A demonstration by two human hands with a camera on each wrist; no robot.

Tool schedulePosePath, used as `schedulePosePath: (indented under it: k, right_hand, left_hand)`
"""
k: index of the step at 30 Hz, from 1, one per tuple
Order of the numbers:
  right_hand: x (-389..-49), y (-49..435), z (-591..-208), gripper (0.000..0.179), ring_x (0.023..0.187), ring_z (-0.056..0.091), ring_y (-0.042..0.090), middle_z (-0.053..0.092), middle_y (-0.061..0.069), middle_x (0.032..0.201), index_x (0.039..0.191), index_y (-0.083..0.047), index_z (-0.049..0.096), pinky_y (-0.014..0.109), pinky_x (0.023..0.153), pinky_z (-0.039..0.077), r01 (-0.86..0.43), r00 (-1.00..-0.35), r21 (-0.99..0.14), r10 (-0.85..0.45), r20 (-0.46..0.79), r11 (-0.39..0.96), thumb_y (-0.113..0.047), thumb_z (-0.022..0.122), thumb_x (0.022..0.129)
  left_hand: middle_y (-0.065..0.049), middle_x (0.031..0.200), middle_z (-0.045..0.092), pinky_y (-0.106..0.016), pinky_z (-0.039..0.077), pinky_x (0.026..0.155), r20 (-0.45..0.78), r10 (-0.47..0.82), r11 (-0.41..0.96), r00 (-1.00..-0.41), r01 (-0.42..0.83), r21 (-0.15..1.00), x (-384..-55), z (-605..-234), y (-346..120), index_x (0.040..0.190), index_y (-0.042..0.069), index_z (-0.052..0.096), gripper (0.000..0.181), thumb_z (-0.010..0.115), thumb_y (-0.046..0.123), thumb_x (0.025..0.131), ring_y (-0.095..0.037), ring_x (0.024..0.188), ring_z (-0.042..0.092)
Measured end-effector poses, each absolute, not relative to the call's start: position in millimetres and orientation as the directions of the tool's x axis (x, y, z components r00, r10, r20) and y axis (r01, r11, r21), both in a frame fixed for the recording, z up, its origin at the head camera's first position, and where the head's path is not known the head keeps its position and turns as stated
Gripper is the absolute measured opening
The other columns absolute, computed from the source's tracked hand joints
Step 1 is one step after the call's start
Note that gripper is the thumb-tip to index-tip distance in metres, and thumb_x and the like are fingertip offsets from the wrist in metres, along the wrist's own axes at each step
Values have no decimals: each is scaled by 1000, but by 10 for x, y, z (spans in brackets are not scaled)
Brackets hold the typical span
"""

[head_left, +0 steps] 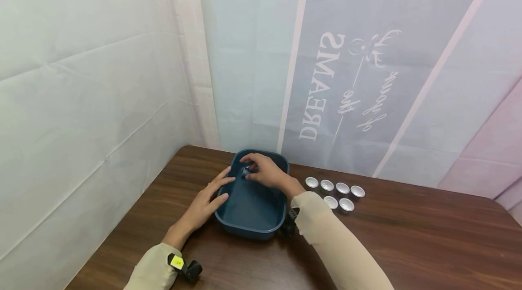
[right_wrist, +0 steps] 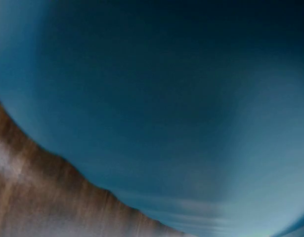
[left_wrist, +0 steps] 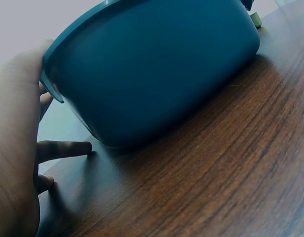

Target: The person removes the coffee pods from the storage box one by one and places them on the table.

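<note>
A blue plastic basin (head_left: 253, 210) stands on the table. My left hand (head_left: 200, 206) rests on its left rim with the fingers fairly straight, some of them reaching over the edge. In the left wrist view, other fingers of the left hand (left_wrist: 16, 143) hang outside the basin wall (left_wrist: 156, 69). My right hand (head_left: 267, 172) reaches inside the basin near the far left corner. Thumb and fingers pinch a small dark coffee capsule (head_left: 246, 172) with a shiny top, partly hidden by the hand. The right wrist view shows the basin wall (right_wrist: 142, 123), blurred.
Several silver-lidded coffee capsules (head_left: 327, 185) stand in two rows on the brown wooden table (head_left: 408, 231), right of the basin. A printed curtain (head_left: 253, 54) hangs behind the table's back edge, and a pale curtain (head_left: 81, 99) hangs along the left side.
</note>
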State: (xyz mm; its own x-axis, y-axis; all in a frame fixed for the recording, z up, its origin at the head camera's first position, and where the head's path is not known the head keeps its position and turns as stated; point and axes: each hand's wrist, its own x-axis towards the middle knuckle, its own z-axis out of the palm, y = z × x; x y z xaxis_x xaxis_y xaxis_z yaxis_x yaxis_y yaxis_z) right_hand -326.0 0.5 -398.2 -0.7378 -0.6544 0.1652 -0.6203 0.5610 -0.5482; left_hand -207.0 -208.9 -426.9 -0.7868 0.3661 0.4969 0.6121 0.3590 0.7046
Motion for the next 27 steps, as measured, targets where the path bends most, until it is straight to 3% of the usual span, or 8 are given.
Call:
schedulePosePath:
  k: [11,19,27]
  right_hand:
    - [-3243,-19,-4044,32,102,58,18,59,2,116,119,-14,65,32,81,50,-635,-724,-493,-680,114,594,-9,70,88]
    - [-3225,-57,-4059,41,102,60,14,62,3,117,127,-13,59,29,84,50,-625,-734,-475,-674,88,619,-14,71,88]
    - [-3221,-52,-4053,24,101,59,13,62,-4,111,112,-17,69,28,86,48,-664,-699,-447,-709,88,599,-18,72,87]
  left_hand:
    - [-23,152,25,-76,8,97,506,367,350,-780,620,702,-2078,-4299,-2090,136,-1,47,40,48,1,96,-45,137,24]
    - [-22,152,26,-77,8,97,497,363,359,-788,611,706,-2069,-4292,-2091,137,2,48,41,48,0,96,-45,137,24]
    - [-23,152,25,-76,10,97,505,370,348,-780,620,703,-2076,-4295,-2098,136,-3,47,40,47,0,96,-45,137,24]
